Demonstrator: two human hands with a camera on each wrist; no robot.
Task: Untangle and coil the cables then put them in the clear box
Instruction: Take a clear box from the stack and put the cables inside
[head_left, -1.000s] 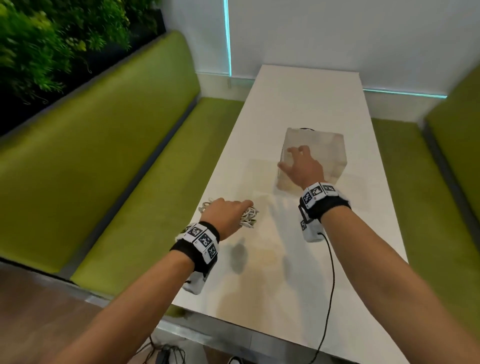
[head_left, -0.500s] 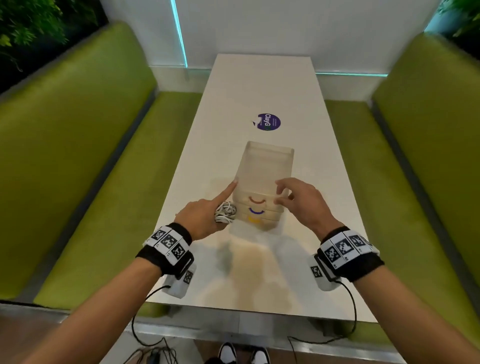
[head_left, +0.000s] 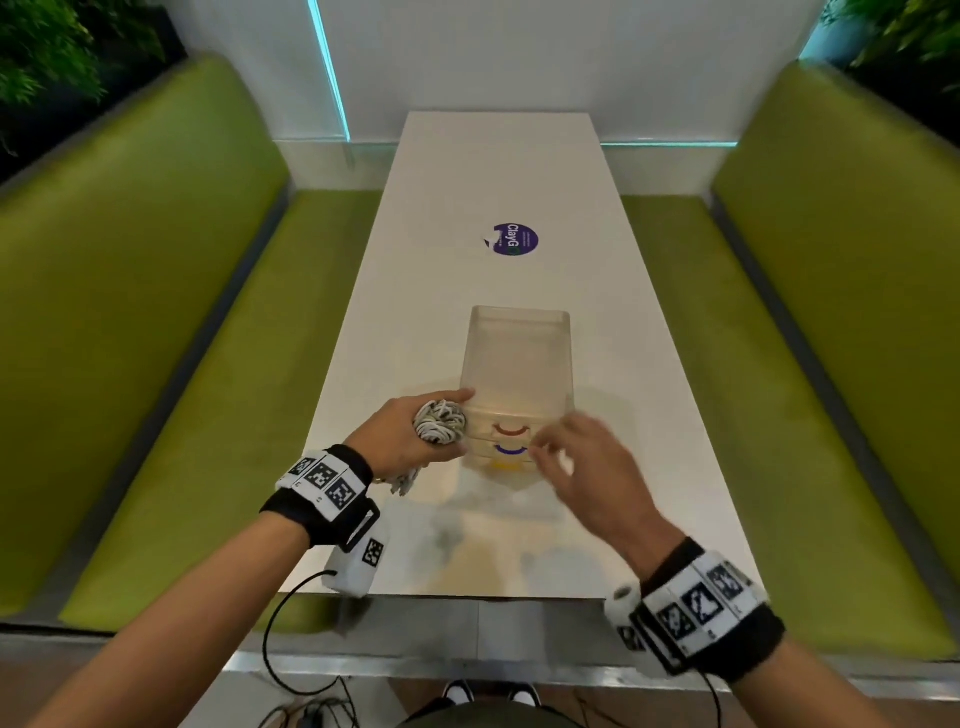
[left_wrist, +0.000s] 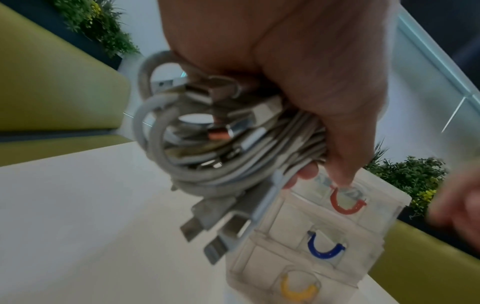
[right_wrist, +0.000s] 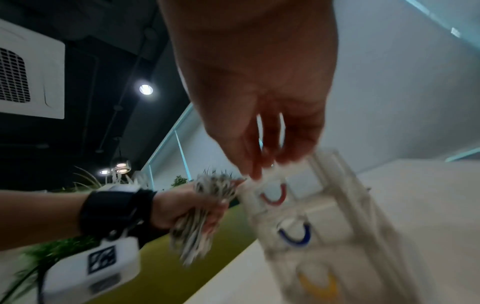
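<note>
Left hand: the left hand (head_left: 402, 439) had its fingers curled tight round the bundle of cables (head_left: 440, 422), held above the table and close against the near left corner of the clear box (head_left: 519, 364); one fingertip touched the box front by the red handle (left_wrist: 346, 202).
Right hand: the right hand (head_left: 584, 465) hovered in front of the box, fingers loosely spread and holding nothing; motion blur hid whether the tips touched the drawer fronts.
Cables: grey-white, bunched in rough loops, several plugs dangling free below the fist (left_wrist: 207, 236).
Box: it stood on the white table (head_left: 467, 182), three drawers stacked at its near face, with red, blue (left_wrist: 326, 248) and yellow (left_wrist: 298, 288) handles, all apparently closed.
Surroundings: green benches (head_left: 156, 312) ran along both sides.
Risk: the loose plug ends would likely snag on a drawer edge or catch each other, pulling the loops apart; the light box could slide if a drawer were tugged without bracing.
</note>
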